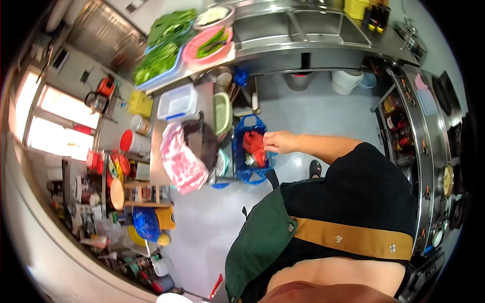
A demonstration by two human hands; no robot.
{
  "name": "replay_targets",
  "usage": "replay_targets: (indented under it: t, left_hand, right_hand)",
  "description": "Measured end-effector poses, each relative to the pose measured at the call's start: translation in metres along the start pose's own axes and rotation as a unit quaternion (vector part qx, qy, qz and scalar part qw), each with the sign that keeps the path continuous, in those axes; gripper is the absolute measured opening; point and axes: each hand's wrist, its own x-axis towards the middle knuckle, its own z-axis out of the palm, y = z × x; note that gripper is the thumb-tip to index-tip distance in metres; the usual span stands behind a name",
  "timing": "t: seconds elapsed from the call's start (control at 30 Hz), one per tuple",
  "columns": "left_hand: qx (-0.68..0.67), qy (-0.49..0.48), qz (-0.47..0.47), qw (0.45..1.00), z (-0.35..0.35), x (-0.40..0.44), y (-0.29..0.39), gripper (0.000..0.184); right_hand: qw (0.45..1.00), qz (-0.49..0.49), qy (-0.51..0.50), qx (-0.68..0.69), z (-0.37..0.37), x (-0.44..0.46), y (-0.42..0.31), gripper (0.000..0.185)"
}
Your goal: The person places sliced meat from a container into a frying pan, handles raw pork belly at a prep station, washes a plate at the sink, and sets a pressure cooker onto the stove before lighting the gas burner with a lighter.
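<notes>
1. Red at the centre of the frame: pinching a bag (252,143) by its right edge with the right hand (279,142), curling the fingers into a narrow grip.
2. Finding the bag lying inside a blue bin (250,175), just left of the hand.
3. Reaching in from the right of the frame with a bent arm (328,145), bare below a black sleeve (374,169).
4. Seeing raw meat (184,159) left of centre, lying partly over a round board (209,151) on a table (205,101).
5. Seeing a green tub (222,116) just above the bin's left side, and a clear tub (177,103) above the meat.
6. Showing, towards the upper left, greens (159,63) beside peppers (214,43) in a pink bowl (191,53).
7. Showing a steel sink (265,30) along the top, with a white bucket (346,83) lower right of it.
</notes>
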Motion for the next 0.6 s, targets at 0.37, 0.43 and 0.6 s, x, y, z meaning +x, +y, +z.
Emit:
replay_targets:
  t: [0.37,0.43,0.6]
  left_hand:
    - [-0.127,-0.469,-0.1,0.868,0.487,-0.349,0.098,0.034]
    - [-0.114,-0.53,-0.111,0.833,0.575,-0.428,0.081,0.036]
    - [-0.044,-0.731,-0.145,0.666,0.718,-0.66,0.073,0.041]
  right_hand:
    - [0.915,0.226,0.334,0.001,-0.263,-0.183,0.174,0.019]
    - [0.881,0.257,0.396,0.019,-0.297,-0.211,0.195,0.019]
    - [0.817,0.243,0.522,0.036,-0.382,-0.243,0.233,0.013]
